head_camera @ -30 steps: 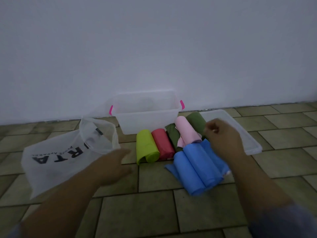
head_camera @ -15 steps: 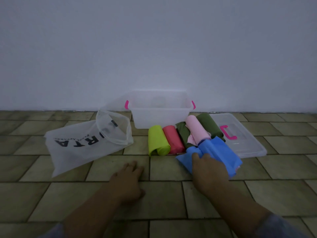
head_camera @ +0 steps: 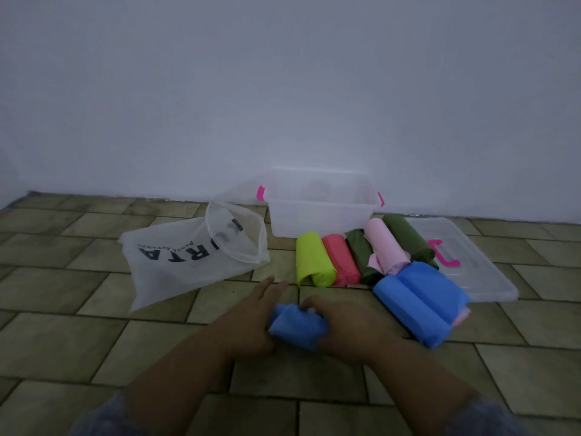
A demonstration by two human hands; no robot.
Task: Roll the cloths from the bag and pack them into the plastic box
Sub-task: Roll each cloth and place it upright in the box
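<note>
One tiled floor [head_camera: 94, 341] carries everything, and by the look of it nothing is packed yet. Out beyond the fingers and to their left lies the bag [head_camera: 176, 269], flat on its side with its mouth gaping toward the box; I'd call it emptied. Straight ahead of the fingers, against the wall, sits the plastic box [head_camera: 320, 215], open, with no colour showing through its cloudy wall. Its lid [head_camera: 490, 278] lies well off to the right of the fingers.

Just right of them, two blue rolls [head_camera: 418, 306] lie side by side, something pink peeking out beneath. Between the fingers and the box is a row of five rolls [head_camera: 342, 259]: lime, red, dark green, pink, olive, all touching. And right at the fingers is the blue cloth [head_camera: 295, 325], bunched into a short fat bundle on the floor.

The left hand [head_camera: 248, 319] lies against its left end, fingers [head_camera: 272, 286] straight and pointing forward, not wrapped round it. The right hand [head_camera: 349, 325] has its fingers [head_camera: 314, 305] curled over the top, gripping the bundle. I judge this the rolling step, late on.

Now the risks. This bundle looks lumpy rather than tight, so letting go could let it spring loose. The right forearm passes close by the blue rolls, and a careless sweep could knock them open. That many fat rolls may also crowd the box, and a shoved one could unroll.
</note>
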